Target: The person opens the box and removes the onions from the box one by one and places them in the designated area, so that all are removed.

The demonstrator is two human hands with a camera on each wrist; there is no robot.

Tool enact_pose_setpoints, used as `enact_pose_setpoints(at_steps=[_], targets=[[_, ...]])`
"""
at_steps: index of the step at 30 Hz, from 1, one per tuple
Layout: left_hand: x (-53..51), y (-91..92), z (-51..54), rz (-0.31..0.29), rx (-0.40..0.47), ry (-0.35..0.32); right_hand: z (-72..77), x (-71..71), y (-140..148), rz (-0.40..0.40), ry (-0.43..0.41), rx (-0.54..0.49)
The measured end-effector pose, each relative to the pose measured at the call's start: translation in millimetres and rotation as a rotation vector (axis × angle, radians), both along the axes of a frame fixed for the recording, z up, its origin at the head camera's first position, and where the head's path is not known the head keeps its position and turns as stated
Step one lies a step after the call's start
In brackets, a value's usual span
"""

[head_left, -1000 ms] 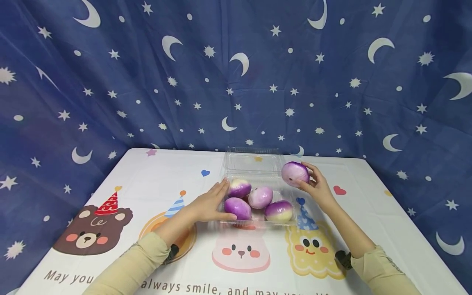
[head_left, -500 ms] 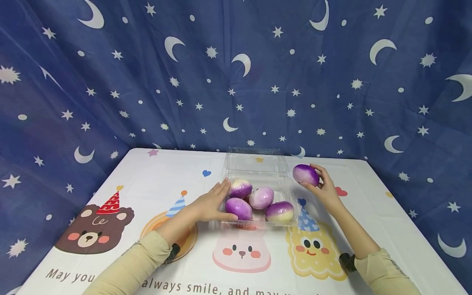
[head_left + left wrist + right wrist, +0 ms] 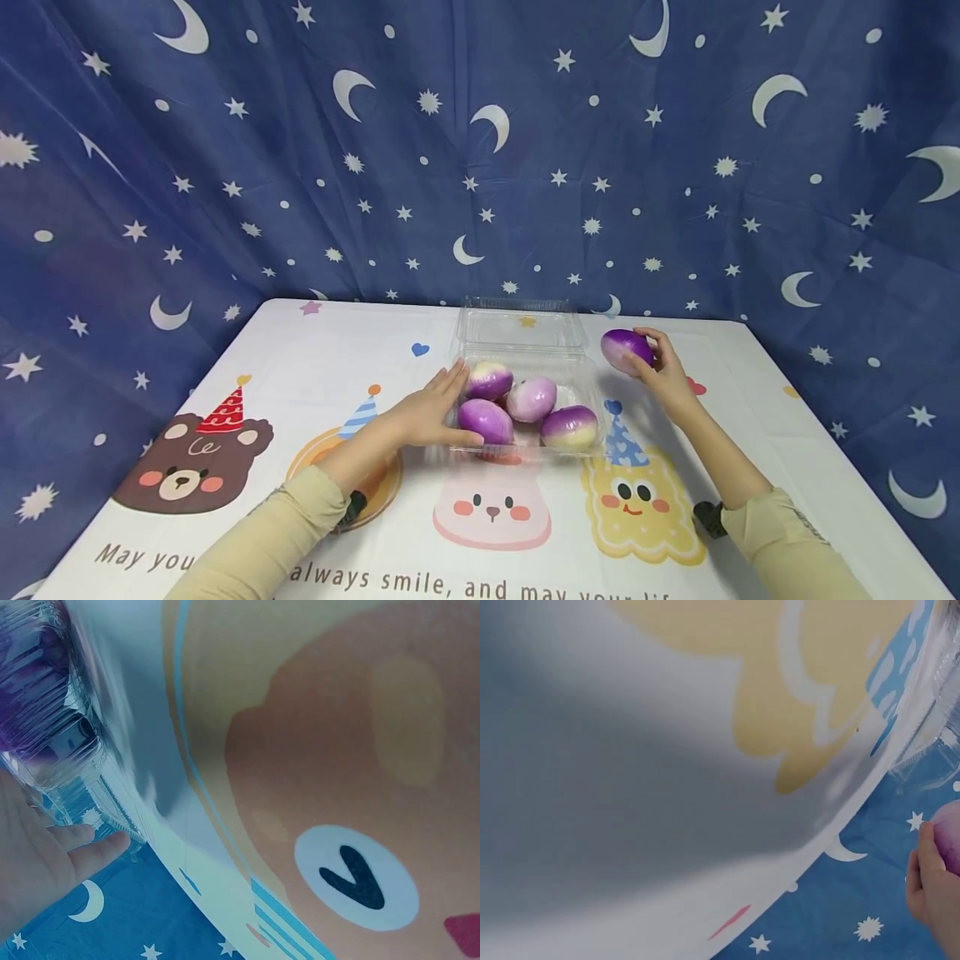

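Note:
A clear plastic clamshell box (image 3: 517,450) stands on the table with its lid (image 3: 521,327) tipped back. Inside its base lie several glossy purple egg-shaped pieces (image 3: 532,400), some fading to cream; whether they are onions or turnips I cannot tell. My left hand (image 3: 427,414) rests against the box's left side, fingers straight and thumb along the front left corner. In the left wrist view, the left hand (image 3: 37,859) is beside the ribbed clear wall. Right of the box, my right hand (image 3: 666,379) holds another purple egg-shaped piece (image 3: 624,349) raised between thumb and fingers.
A white tablecloth (image 3: 300,350) printed with cartoon animals and lettering covers the table. Behind it hangs a blue curtain (image 3: 480,208) with moons and stars, close to the lid's back edge.
My right hand has carried its purple piece rightward, away from above the box's right edge, turning it on the way. The left hand and the box have kept their places.

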State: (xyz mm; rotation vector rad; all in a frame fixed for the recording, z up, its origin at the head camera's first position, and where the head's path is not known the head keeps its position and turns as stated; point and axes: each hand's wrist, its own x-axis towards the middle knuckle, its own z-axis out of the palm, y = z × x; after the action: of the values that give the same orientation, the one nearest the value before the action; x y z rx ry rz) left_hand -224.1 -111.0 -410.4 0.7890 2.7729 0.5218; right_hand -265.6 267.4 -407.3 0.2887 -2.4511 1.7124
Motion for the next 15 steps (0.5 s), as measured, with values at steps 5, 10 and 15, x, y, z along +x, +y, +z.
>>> enact_pose_setpoints(at_steps=[5, 10, 15], targets=[[-0.1, 0.0, 0.5, 0.003, 0.012, -0.019, 0.3, -7.7, 1, -0.032, 0.010, 0.096], [0.0, -0.4, 1.0, 0.005, 0.013, -0.025, 1.2, -15.9, 4, -0.029, -0.062, 0.158], [-1.0, -0.2, 0.7, 0.005, 0.018, -0.033, -1.8, -25.4, 7, -0.008, -0.107, 0.231]])
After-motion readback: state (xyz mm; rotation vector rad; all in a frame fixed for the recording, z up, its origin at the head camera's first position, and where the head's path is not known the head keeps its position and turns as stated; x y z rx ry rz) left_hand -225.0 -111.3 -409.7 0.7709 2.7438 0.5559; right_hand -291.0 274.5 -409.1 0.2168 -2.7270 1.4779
